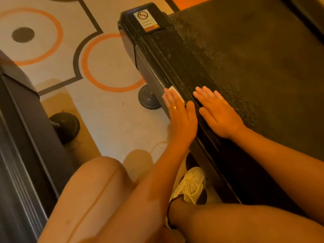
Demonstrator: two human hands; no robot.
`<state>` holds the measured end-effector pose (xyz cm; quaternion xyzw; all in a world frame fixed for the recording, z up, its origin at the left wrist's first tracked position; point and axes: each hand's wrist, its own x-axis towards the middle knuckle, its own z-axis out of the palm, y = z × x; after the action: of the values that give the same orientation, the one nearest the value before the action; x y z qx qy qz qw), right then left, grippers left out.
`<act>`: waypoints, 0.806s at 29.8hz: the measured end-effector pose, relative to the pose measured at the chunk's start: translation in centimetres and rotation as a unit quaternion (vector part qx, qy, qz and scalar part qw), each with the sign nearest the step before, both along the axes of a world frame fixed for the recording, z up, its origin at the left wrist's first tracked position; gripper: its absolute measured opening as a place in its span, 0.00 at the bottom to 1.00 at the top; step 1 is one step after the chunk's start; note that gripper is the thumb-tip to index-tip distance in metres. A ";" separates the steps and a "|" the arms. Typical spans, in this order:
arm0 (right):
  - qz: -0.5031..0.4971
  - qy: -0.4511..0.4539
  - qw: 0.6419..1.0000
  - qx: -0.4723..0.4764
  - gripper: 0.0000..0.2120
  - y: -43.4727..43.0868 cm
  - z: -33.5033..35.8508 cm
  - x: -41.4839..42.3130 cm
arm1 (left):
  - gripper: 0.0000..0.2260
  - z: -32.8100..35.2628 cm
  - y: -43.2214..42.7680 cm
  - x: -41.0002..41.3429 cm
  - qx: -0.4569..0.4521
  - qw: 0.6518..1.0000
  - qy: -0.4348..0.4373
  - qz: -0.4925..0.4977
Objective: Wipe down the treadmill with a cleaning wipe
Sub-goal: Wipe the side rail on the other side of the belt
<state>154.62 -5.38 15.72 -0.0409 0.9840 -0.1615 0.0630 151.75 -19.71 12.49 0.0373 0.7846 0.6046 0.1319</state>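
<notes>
Head view: wipe lies beneath the flat left grip.

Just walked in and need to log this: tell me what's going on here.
A person crouches beside the treadmill. The left hand presses a white wipe against the outer edge of the side rail with its fingers straight. The right hand rests flat on top of the rail, next to the belt. Dusty specks show further along the rail.

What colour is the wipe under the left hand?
White; the wipe shows best in the head view.
</notes>
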 end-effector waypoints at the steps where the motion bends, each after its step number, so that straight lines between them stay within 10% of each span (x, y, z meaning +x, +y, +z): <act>1: -0.002 0.001 1.000 -0.001 0.26 0.0 0.0 0.0 | 0.32 -0.1 -0.1 -1.2 -0.003 1.000 0.005 0.007; 24: -0.006 -0.027 1.000 -0.002 0.27 0.0 0.0 -0.1 | 0.33 -0.4 -1.9 -4.0 -0.007 0.999 0.012 -0.041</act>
<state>154.49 -5.37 15.75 -0.0305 0.9820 -0.1645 0.0881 147.78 -21.61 12.09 0.0756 0.7881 0.5929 0.1472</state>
